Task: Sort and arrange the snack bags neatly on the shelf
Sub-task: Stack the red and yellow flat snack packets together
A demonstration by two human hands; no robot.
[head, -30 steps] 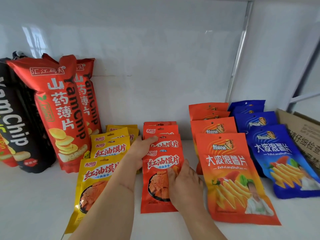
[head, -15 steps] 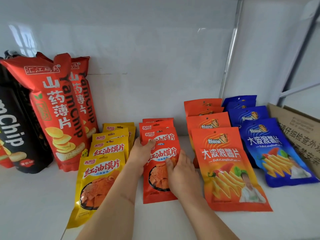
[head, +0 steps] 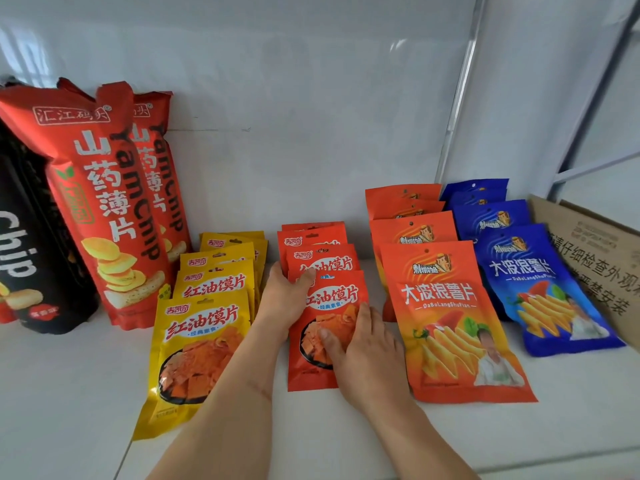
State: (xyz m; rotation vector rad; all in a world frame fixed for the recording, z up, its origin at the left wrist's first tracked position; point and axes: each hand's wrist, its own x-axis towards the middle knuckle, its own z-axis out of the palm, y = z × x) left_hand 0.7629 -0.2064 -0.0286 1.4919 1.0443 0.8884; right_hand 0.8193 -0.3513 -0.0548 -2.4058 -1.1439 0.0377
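Front red snack bag (head: 323,327) of the middle row, lying flat on the white shelf (head: 69,393) between a row of yellow bags (head: 204,344) and a row of orange crisp bags (head: 453,320). The left hand (head: 285,299) rests at the bag's upper left corner, thumb laid over the top edge; the right hand (head: 363,355) lies on its lower right part, thumb pressing the printed face. Neither hand is clenched; both press and steady the bag rather than lift it.

The bag is a thin, glossy film pouch, flat and rectangular with sealed edges. It probably weighs little, flexes easily and slides readily on the smooth shelf; its contents look brittle, so light pressure seems wise. The side seals and top corners likely give the firmest hold.

Behind it, like bags overlap in a shingled row. Tall red yam chip bags (head: 104,202) and blue bags (head: 540,289) stand or lie to either side.
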